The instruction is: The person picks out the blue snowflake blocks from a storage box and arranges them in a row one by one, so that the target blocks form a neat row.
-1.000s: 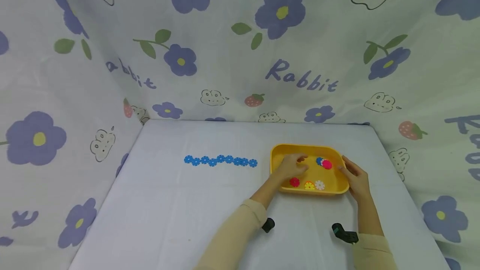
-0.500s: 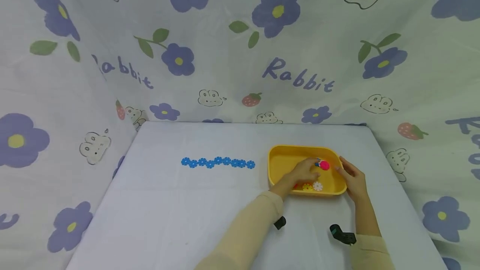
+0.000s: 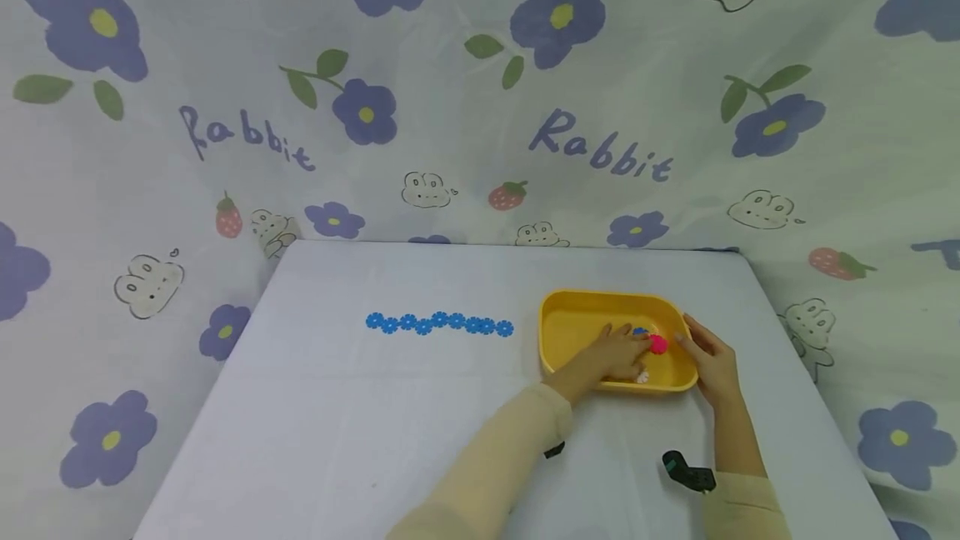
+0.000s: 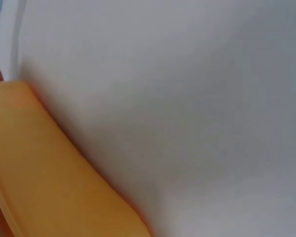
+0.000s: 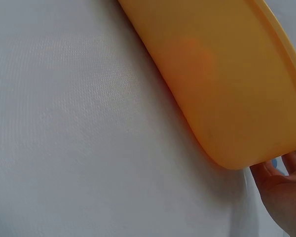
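Observation:
In the head view my left hand (image 3: 617, 353) is inside a yellow plastic tray (image 3: 564, 322), palm down with fingers spread. Its fingertips reach a pink flower-shaped disc (image 3: 658, 344) and lie close to a blue one (image 3: 640, 331). By the thumb shows part of a white flower disc (image 3: 642, 377); the hand covers whatever lies beneath it. My right hand (image 3: 714, 363) grips the tray's right end, thumb at the rim and fingers outside. The right wrist view shows that hand's fingers (image 5: 260, 173) against the tray's outer wall (image 5: 207, 94).
Left of the tray, a wavy row of several blue flower discs (image 3: 441, 320) lies on the white tabletop (image 3: 322, 407). Patterned cloth (image 3: 450, 132) hangs behind and at both sides. A black camera mount (image 3: 686, 473) sticks out by the right sleeve.
My left hand has moved right and slightly down inside the tray, onto the discs. The pink disc has shifted a little toward the front. My right hand keeps its grip.

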`<state>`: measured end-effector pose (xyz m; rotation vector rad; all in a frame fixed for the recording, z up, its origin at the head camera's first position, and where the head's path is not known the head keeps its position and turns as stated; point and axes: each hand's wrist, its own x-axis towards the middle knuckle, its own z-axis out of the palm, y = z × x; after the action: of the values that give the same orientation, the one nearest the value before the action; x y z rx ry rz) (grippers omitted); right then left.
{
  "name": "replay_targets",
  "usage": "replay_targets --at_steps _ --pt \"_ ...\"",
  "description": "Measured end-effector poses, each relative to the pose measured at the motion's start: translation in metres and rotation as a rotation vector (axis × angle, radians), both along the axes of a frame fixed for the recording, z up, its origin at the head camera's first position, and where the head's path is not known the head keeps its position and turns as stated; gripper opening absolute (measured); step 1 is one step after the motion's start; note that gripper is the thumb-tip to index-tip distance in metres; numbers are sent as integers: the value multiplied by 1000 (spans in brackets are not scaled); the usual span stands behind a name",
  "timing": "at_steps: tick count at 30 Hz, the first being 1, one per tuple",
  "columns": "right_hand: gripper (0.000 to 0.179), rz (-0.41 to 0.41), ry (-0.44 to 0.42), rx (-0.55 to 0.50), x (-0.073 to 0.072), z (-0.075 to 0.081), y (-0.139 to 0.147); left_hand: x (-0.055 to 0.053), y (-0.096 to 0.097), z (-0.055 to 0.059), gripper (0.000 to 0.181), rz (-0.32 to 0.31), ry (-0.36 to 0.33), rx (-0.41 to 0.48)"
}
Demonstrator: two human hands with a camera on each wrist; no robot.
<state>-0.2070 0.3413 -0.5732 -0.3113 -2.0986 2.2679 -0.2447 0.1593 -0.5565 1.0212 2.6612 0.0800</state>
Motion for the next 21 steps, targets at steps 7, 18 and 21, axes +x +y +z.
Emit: replay_targets --at_steps 7,18,21 --pt "59 17 17 -32 1 -2 1 -2 -25 -3 52 -8 126 123" --pt "55 11 9 -44 0 3 3 -12 -53 9 31 182 129 186" --pt "56 14 7 -46 0 3 2 -14 -52 6 40 197 79 157"
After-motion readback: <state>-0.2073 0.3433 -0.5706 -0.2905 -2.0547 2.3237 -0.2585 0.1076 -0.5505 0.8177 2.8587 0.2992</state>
